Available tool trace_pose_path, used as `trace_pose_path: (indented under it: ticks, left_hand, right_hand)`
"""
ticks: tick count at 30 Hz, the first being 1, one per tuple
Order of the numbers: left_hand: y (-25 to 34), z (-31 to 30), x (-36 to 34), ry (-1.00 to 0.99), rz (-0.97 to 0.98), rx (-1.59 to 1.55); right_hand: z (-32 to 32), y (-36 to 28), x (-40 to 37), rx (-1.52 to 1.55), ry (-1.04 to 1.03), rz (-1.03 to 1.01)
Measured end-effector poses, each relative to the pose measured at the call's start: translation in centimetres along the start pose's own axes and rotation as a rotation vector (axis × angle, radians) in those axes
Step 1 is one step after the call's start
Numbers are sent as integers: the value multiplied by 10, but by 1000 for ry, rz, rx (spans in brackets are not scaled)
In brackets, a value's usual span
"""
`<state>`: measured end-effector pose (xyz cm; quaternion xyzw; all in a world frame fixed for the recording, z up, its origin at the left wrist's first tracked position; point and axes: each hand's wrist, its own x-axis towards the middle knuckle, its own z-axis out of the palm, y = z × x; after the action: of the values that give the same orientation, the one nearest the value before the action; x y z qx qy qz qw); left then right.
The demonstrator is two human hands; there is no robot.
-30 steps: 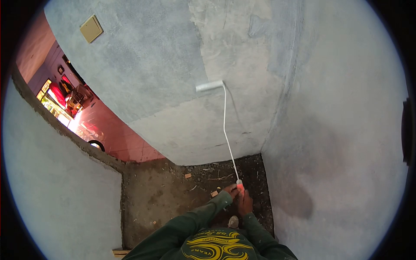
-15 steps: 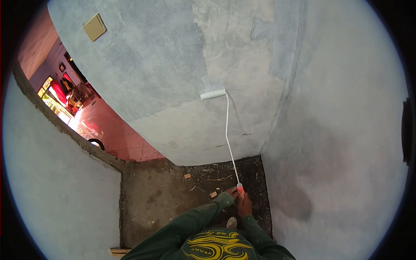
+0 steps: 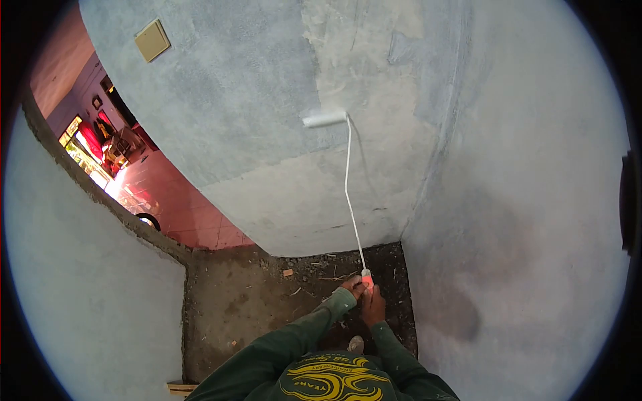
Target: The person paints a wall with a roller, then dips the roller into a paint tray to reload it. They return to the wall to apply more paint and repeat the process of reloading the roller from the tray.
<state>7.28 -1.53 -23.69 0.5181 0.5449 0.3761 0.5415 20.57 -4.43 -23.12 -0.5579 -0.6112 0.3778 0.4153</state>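
A paint roller (image 3: 326, 119) with a white sleeve and a long, slightly bent white rod rests against the wall (image 3: 267, 200) in front of me. Its orange-red handle is gripped by both hands, low in the view. My left hand (image 3: 354, 286) is closed round the upper part of the handle. Just to the right and slightly lower, my right hand (image 3: 374, 309) is also closed on it. Grey-blue paint covers the wall to the left of the roller. Paler bare plaster shows to the right and below.
On the upper left of the wall is a beige switch plate (image 3: 152, 40). A doorway at left opens onto a red tiled floor (image 3: 180, 204). Underfoot is a dirt floor (image 3: 234, 301) with small rubble. Another wall (image 3: 528, 200) stands close at right, and one at left.
The roller has moved up the wall and slightly left, leaving a fresh grey-blue patch below it. Both hands have risen with the handle.
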Motion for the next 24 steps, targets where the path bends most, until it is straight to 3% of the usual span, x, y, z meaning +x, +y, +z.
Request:
trace_pose_path:
  ticks: [8, 12, 14, 17, 24]
  left_hand:
    - [-13, 12, -15, -52, -215, 114]
    - [-14, 5, -8, -72, -139, 112]
    - [-10, 1, -2, -45, 3, 111]
    - [11, -1, 1, -12, -29, -127]
    - [52, -11, 12, -14, -48, -319]
  right_hand:
    - [2, 25, -29, -35, 1, 70]
    - [3, 17, -19, -56, 18, 41]
    - [2, 9, -10, -53, -23, 40]
    - [2, -4, 4, -38, -2, -4]
    - [0, -37, 25, 26, 106, -161]
